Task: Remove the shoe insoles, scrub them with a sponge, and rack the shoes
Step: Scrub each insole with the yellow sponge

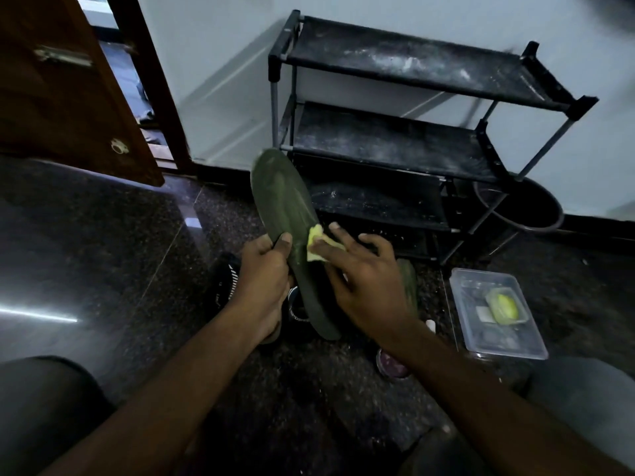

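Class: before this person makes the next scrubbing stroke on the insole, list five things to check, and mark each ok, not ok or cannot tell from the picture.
1. Insole held steady: the left hand grips its lower part, thumb across the top side. Ok.
2. Sponge in contact: the right hand presses it against the insole with fairly straight fingers. Ok.
3. Sponge wet enough: cannot tell.
4. Shoe rack shelves clean: white dust lies on them. Not ok.
5. Second insole, on the floor behind the right hand, already scrubbed: cannot tell.
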